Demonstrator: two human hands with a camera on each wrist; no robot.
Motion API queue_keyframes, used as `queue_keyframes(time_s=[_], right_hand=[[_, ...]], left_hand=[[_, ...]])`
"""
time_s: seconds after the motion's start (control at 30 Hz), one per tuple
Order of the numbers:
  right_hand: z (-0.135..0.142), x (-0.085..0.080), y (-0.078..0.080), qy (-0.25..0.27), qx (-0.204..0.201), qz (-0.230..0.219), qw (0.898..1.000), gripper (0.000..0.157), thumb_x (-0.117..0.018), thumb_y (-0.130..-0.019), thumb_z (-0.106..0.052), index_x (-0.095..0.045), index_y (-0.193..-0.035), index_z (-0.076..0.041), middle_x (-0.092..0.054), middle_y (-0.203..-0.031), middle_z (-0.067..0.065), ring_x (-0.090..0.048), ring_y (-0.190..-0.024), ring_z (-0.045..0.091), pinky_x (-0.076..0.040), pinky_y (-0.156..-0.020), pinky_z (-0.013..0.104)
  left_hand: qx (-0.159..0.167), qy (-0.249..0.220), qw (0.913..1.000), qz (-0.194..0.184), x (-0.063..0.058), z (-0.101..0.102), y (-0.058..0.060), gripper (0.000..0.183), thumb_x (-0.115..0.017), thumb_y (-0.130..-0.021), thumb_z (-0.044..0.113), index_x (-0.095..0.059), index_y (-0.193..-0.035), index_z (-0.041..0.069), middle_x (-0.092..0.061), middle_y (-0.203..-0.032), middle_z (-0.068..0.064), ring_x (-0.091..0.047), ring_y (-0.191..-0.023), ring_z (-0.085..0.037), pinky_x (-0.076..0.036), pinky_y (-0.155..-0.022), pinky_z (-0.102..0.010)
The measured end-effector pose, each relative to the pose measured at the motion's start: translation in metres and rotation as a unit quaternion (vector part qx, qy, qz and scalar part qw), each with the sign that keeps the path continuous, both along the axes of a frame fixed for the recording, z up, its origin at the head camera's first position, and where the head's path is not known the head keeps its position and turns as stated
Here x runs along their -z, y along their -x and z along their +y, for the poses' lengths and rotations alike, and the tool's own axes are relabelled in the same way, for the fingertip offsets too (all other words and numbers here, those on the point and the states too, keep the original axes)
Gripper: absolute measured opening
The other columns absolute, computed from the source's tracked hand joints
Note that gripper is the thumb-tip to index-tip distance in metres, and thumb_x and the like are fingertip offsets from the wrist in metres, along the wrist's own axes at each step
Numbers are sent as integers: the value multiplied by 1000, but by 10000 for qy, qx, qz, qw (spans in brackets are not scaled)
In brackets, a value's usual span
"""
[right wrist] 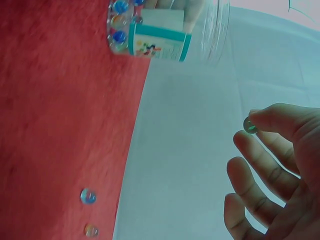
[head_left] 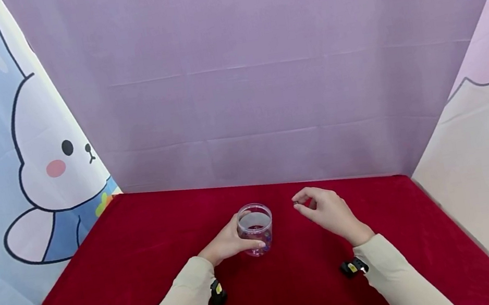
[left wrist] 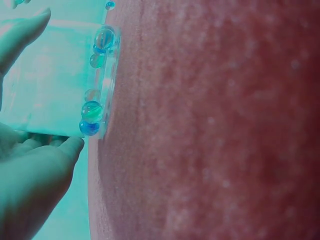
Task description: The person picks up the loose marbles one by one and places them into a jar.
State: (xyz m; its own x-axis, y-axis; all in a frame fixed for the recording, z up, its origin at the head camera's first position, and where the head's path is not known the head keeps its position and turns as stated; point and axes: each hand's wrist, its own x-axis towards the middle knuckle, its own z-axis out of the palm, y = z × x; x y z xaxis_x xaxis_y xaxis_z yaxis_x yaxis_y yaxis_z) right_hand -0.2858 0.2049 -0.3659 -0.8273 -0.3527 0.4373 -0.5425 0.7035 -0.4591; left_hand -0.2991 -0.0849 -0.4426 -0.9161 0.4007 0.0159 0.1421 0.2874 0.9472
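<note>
Two hands: both worked over a red velvet tablecloth, seen from a head camera looking down.
Right hand grip: the right hand pinched one small glass marble between thumb and forefinger, the other fingers loosely spread, held in the air just right of the jar mouth.
Left hand grip: the left hand wrapped around the lower wall of a clear plastic jar, thumb near the base, steadying it upright on the cloth.
Jar: open-topped, lidless, with a printed label band and several coloured marbles lying at the bottom.
Marble handling: judged hard, smooth and slippery, light, likely to roll or bounce if dropped; a fingertip pinch across its middle looked the sound hold.
Jar handling: judged light, stiff and thin-walled, easy to tip; best held low around the side, as it was.
Loose marbles: two more lay on the cloth, apart from the jar.
Surroundings: a plain lilac backdrop behind; a cartoon rabbit curtain at the left.
</note>
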Motion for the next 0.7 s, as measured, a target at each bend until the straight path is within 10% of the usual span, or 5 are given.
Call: queue_keyframes(time_s=[0.7], right_hand=[[-44, 4, -3, 76, -520, 154, 9985, 18, -76, -92, -20, -72, -110, -19, -68, -98, -11, -57, -75, 5, -51, -62, 26]], left_hand=[[91, -54, 9999, -126, 2, -3, 3, 97, -88, -79, 29, -28, -153, 11, -50, -140, -8, -45, -130, -27, -36, -108, -56]])
